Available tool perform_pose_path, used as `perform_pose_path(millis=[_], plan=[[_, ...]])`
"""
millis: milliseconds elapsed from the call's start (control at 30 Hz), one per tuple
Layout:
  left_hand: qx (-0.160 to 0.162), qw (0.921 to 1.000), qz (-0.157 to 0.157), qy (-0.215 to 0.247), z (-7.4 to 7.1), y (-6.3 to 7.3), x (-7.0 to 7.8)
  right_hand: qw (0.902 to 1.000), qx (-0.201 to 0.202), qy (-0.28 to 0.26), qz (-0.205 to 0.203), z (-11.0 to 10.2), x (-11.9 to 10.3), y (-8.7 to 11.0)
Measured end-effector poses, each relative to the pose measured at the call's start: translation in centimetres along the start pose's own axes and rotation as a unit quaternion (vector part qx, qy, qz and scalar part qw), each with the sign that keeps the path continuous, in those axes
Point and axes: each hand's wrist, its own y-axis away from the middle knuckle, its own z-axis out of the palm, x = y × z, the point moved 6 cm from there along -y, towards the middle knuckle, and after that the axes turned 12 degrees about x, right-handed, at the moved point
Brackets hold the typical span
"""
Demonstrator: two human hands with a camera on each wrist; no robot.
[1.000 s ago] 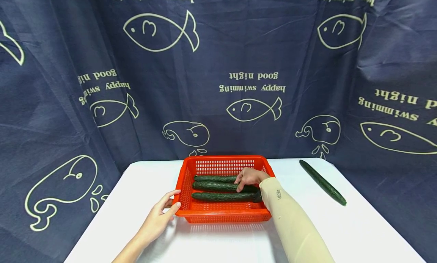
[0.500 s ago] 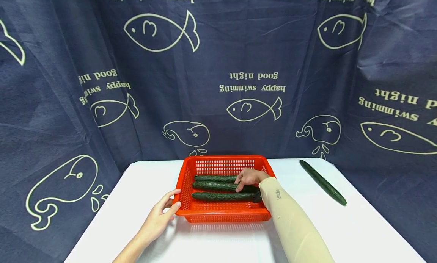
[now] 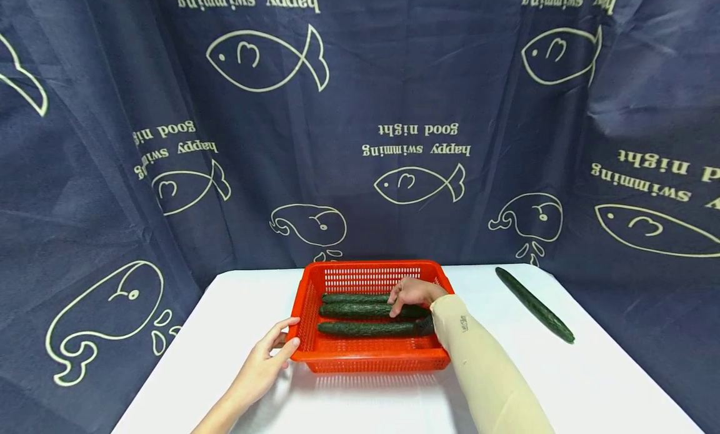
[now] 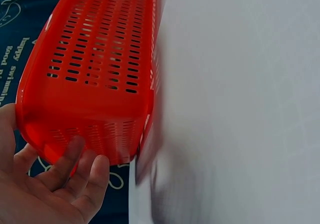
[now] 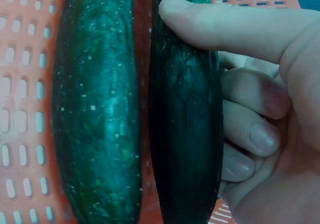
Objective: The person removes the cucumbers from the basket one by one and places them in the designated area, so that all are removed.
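Three dark green cucumbers lie side by side in a red plastic basket point(image 3: 375, 364) in the head view. My right hand point(image 3: 413, 293) reaches over the basket's right side and grips the middle cucumber point(image 3: 354, 310). Close up in the right wrist view, the thumb crosses this cucumber point(image 5: 185, 124) and the other fingers curl along its far side. Beside it lies the near cucumber point(image 3: 365, 328); the back cucumber point(image 3: 354, 298) is partly covered by the right hand. My left hand point(image 3: 261, 362) holds the basket's left end, its fingers against the outer wall point(image 4: 95, 139).
Another cucumber point(image 3: 534, 304) lies slanted on the white table point(image 3: 360, 406), right of the basket. A dark blue curtain point(image 3: 360, 96) with fish and whale drawings hangs behind the table and at both sides.
The head view has tilted slightly, so the whole scene sits a little lower. Both hands keep their places on the basket and the middle cucumber.
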Motion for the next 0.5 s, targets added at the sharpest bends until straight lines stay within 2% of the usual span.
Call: perform_pose_path(millis=[300,500], plan=[[-0.001,1.0,0.003,0.003,0.0,0.1,0.1,0.9999,0.005,-0.016,-0.003,-1.0,-1.0,0.1],[-0.005,0.9999,0.015,0.005,0.0,0.3,0.5,0.9993,0.005,-0.029,-0.023,-1.8,-2.4,0.2]])
